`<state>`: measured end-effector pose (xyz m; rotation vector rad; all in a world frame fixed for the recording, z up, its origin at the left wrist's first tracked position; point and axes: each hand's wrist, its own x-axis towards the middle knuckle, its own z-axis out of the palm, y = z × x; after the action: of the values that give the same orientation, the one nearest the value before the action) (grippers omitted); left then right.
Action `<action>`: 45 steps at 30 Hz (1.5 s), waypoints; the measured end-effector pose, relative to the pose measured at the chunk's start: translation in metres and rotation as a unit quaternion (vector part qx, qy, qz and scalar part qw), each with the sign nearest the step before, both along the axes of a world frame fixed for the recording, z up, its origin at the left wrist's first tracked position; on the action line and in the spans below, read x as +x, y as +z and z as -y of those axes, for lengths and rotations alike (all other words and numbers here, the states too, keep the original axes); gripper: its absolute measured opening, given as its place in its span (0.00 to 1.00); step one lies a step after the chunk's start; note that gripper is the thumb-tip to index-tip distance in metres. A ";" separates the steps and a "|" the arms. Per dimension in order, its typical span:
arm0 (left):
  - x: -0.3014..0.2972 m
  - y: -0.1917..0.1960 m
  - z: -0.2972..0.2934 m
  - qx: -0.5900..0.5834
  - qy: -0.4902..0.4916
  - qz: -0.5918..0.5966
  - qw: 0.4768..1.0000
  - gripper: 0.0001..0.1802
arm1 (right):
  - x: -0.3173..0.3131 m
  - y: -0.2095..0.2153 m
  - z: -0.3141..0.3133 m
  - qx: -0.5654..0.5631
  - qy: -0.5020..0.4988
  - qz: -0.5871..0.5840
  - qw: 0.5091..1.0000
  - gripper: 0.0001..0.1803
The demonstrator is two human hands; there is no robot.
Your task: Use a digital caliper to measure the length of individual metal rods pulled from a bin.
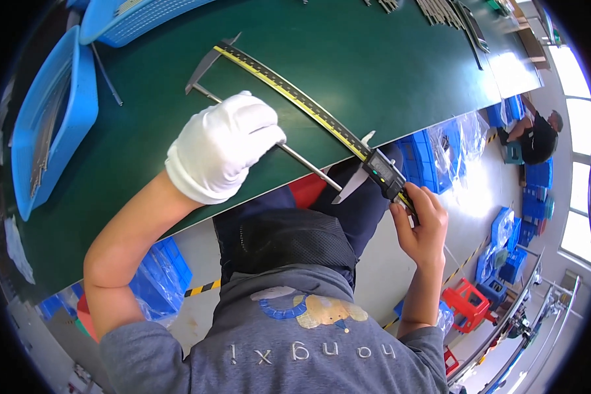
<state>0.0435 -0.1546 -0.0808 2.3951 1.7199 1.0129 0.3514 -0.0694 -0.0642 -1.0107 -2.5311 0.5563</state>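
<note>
My left hand (224,148), in a white glove, is closed around a thin metal rod (307,164) that runs out on both sides of the fist. A long digital caliper (295,97) with a yellow-edged scale lies slantwise over the green table. The rod sits between the caliper's far jaw (203,65) at upper left and its sliding jaw (352,185), close to both; exact contact at the tips is hard to tell. My bare right hand (421,223) pinches the caliper's near end, just below the dark display unit (382,169), past the table's edge.
Blue plastic baskets (79,118) with rods stand at the left and upper left. A loose rod (108,75) lies beside them. More rods (440,12) are on the green table (348,59) at the top right. Blue crates (419,161), a red stool (467,305) and another person (537,134) are beyond.
</note>
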 end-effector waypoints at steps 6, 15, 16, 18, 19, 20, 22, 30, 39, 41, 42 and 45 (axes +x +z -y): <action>0.000 0.004 -0.002 0.019 -0.008 -0.008 1.000 0.09 | 0.003 -0.004 0.000 0.000 -0.005 -0.005 1.000 0.15; -0.003 0.004 -0.002 0.014 -0.014 -0.004 1.000 0.12 | 0.002 -0.006 -0.002 0.022 -0.025 0.018 0.999 0.16; -0.003 0.004 -0.002 0.003 -0.013 -0.002 1.000 0.12 | 0.001 -0.006 -0.002 0.024 -0.030 0.019 0.999 0.16; -0.005 0.003 -0.001 0.016 -0.018 -0.013 1.000 0.13 | 0.000 -0.008 -0.001 0.031 -0.022 0.012 0.999 0.17; -0.005 0.002 0.000 0.027 -0.017 -0.026 0.999 0.14 | -0.001 -0.008 0.001 0.017 -0.027 0.017 0.999 0.16; -0.004 0.004 0.000 0.031 -0.026 -0.025 0.999 0.14 | -0.001 -0.008 0.001 0.021 -0.036 0.018 0.999 0.16; -0.002 0.007 0.002 0.006 -0.032 -0.021 0.999 0.16 | 0.000 -0.009 0.003 0.013 -0.023 0.011 1.000 0.16; 0.024 0.014 0.000 -0.056 -0.091 -0.058 0.993 0.21 | -0.002 -0.002 0.002 0.013 -0.036 0.043 0.998 0.19; 0.052 0.020 0.019 0.052 -0.086 -0.140 0.985 0.13 | -0.001 -0.003 0.000 -0.011 -0.036 0.051 0.998 0.16; 0.047 0.047 0.027 0.032 -0.030 -0.078 0.996 0.15 | -0.001 -0.003 0.001 -0.018 -0.031 0.051 0.998 0.16; 0.040 0.063 0.028 0.035 -0.011 -0.088 0.995 0.15 | -0.001 -0.003 0.002 -0.032 -0.041 0.062 0.997 0.16; -0.007 0.090 -0.003 0.167 -0.020 -0.122 0.978 0.13 | -0.003 -0.001 0.002 -0.029 -0.027 0.055 0.998 0.15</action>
<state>0.0370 -0.1516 0.0091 2.8588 1.6752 1.1213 0.3481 -0.0710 -0.0653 -1.1578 -2.5865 0.5777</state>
